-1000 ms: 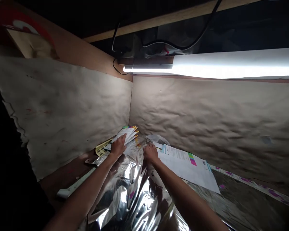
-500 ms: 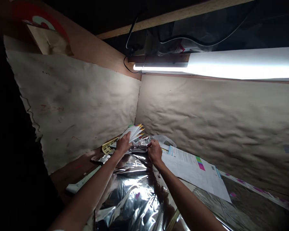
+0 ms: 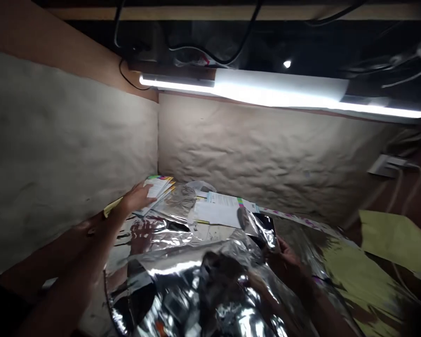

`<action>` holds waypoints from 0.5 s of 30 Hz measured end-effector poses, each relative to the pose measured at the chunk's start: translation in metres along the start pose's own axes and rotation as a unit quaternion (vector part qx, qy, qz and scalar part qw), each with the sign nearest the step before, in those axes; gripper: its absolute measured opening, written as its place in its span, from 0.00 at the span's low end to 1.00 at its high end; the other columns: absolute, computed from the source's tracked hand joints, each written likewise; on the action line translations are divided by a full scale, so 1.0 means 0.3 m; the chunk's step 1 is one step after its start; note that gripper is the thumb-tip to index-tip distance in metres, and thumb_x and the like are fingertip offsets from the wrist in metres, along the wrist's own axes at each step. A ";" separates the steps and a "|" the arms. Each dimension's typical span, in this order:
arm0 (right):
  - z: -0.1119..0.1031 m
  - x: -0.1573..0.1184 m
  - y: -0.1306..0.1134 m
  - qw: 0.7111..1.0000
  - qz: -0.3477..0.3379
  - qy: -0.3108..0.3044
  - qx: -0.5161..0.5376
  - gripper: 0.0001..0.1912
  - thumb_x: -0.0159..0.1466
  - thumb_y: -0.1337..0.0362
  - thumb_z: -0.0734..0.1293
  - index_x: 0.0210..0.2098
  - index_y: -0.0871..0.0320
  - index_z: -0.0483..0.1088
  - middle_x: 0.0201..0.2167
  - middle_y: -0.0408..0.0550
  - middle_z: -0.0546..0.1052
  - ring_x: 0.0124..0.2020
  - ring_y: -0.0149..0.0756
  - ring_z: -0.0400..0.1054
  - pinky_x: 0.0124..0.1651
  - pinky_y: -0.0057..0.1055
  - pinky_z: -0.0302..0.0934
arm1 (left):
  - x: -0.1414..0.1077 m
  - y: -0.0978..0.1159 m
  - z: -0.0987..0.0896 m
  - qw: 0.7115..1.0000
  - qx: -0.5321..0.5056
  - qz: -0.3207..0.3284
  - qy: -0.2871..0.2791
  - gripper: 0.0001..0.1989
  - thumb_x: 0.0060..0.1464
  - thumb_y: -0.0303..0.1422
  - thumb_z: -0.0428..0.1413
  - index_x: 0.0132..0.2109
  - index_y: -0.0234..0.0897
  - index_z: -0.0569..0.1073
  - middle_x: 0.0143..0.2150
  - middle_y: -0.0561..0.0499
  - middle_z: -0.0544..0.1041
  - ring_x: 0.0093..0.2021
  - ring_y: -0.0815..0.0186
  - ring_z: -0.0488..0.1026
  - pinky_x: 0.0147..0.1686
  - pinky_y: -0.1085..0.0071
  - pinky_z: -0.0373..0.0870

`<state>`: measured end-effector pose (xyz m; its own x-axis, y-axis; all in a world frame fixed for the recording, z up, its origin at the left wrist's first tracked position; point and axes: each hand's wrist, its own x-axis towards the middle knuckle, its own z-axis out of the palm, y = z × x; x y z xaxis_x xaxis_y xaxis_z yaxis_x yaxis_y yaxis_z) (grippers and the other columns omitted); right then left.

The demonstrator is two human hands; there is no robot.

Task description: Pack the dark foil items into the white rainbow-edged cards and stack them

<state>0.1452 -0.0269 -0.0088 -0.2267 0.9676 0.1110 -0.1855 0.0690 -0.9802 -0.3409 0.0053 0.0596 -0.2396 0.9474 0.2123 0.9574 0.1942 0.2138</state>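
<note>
Large shiny silver foil sheet [image 3: 175,285] covers the near part of the work surface. At the back left, my left hand [image 3: 138,196] rests on a fanned stack of white booklets [image 3: 158,188] with coloured edges, its fingers spread. On the right, my right hand [image 3: 284,255] is closed on a raised corner of the foil, lifting it up and toward the right. White printed sheets [image 3: 219,210] with a coloured strip lie behind the foil, between the two hands.
Wrinkled paper covers the back wall [image 3: 266,150] and left wall. A lit tube lamp [image 3: 379,108] runs under the shelf, with cables hanging above. Yellow paper [image 3: 393,238] and a white socket box [image 3: 386,166] are at the right.
The view has turned right. My right hand has moved right and nearer, pulling the foil corner with it. My left hand stays by the booklets.
</note>
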 end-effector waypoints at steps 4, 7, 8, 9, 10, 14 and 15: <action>-0.184 -0.055 0.032 0.993 0.059 0.098 0.027 0.30 0.45 0.53 0.78 0.45 0.50 0.69 0.40 0.46 0.77 0.42 0.44 0.73 0.48 0.41 0.66 | -0.292 0.178 0.011 0.936 -0.132 0.253 -0.205 0.26 0.60 0.46 0.52 0.65 0.52 0.64 0.66 0.55 0.65 0.66 0.59 0.61 0.63 0.66 0.57; -0.276 -0.087 -0.003 0.974 0.108 0.187 0.067 0.27 0.50 0.50 0.75 0.46 0.54 0.70 0.46 0.51 0.77 0.48 0.43 0.73 0.52 0.38 0.66 | -0.548 0.314 0.071 0.862 -0.195 0.365 -0.292 0.41 0.52 0.47 0.62 0.69 0.56 0.54 0.73 0.52 0.51 0.70 0.52 0.52 0.65 0.57 0.55; -0.295 -0.103 -0.021 0.968 0.132 0.193 0.091 0.26 0.54 0.46 0.71 0.46 0.56 0.70 0.48 0.54 0.77 0.49 0.44 0.73 0.52 0.40 0.66 | -0.614 0.352 0.096 0.849 -0.188 0.390 -0.302 0.44 0.49 0.45 0.65 0.69 0.58 0.53 0.73 0.51 0.49 0.71 0.49 0.48 0.66 0.52 0.50; -0.307 -0.120 -0.038 0.964 0.154 0.182 0.117 0.28 0.57 0.43 0.68 0.47 0.57 0.70 0.50 0.57 0.76 0.49 0.46 0.73 0.51 0.42 0.67 | -0.665 0.384 0.120 0.851 -0.183 0.392 -0.299 0.47 0.47 0.43 0.66 0.69 0.59 0.52 0.74 0.50 0.46 0.71 0.46 0.44 0.67 0.47 0.47; -0.312 -0.137 -0.052 0.963 0.171 0.162 0.134 0.30 0.58 0.41 0.66 0.48 0.58 0.70 0.52 0.59 0.75 0.49 0.47 0.73 0.50 0.44 0.68 | -0.702 0.410 0.144 0.852 -0.176 0.391 -0.301 0.49 0.47 0.41 0.67 0.70 0.60 0.50 0.74 0.49 0.44 0.72 0.45 0.41 0.66 0.43 0.45; -0.292 -0.154 -0.043 0.974 0.171 0.146 -0.014 0.33 0.55 0.42 0.70 0.53 0.55 0.69 0.46 0.55 0.79 0.36 0.44 0.76 0.36 0.39 0.70 | -0.734 0.474 0.196 0.844 -0.157 0.400 -0.321 0.47 0.50 0.41 0.65 0.70 0.58 0.48 0.74 0.47 0.43 0.72 0.44 0.40 0.66 0.41 0.45; -0.286 -0.139 -0.027 0.970 0.156 0.153 -0.103 0.33 0.53 0.43 0.71 0.52 0.55 0.70 0.41 0.53 0.80 0.30 0.41 0.75 0.31 0.36 0.68 | -0.723 0.485 0.196 0.834 -0.157 0.422 -0.320 0.45 0.51 0.41 0.65 0.70 0.57 0.50 0.74 0.47 0.45 0.71 0.44 0.43 0.66 0.43 0.46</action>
<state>0.2384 -0.0470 -0.0195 0.0585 0.9740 -0.2187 0.0488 -0.2216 -0.9739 -0.1402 -0.1569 -0.0114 0.7287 0.6745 -0.1184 0.6288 -0.5905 0.5059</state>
